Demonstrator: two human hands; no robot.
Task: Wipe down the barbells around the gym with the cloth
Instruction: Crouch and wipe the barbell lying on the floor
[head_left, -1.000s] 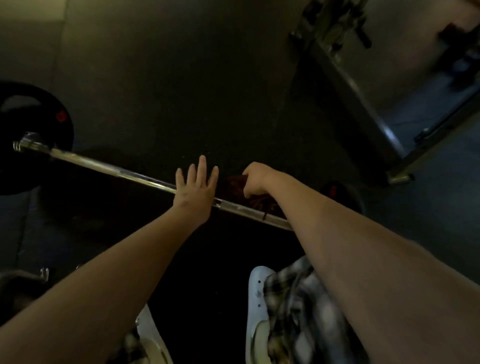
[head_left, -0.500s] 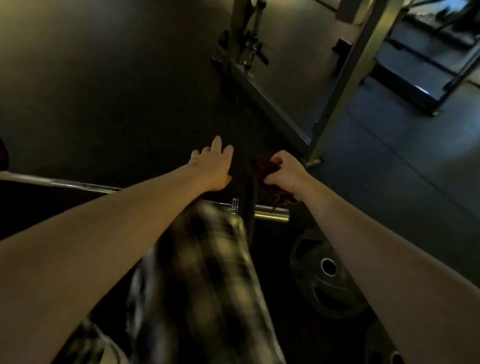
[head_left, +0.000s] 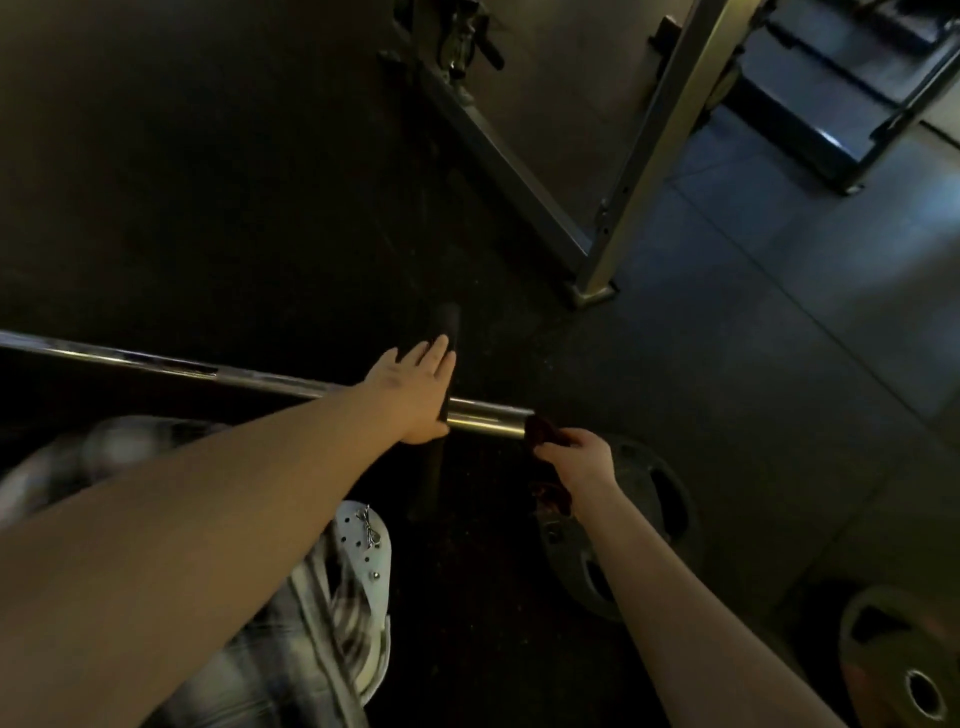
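Left hand (head_left: 415, 395) lies flat against the plate (head_left: 448, 319) (steadying the barbell (head_left: 485, 420), I judge); right hand (head_left: 584, 460) pinches the cloth (head_left: 543, 434) at its end.

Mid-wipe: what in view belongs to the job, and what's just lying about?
Job: barbell, cloth, right hand holding it, left hand at the loaded plate.
Lying about: near floor plate, far floor plate, rack frame.

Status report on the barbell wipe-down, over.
Left hand open, flat against the mounted plate. Right hand pinches cloth at the barbell sleeve end. Loose plate on floor below right hand.
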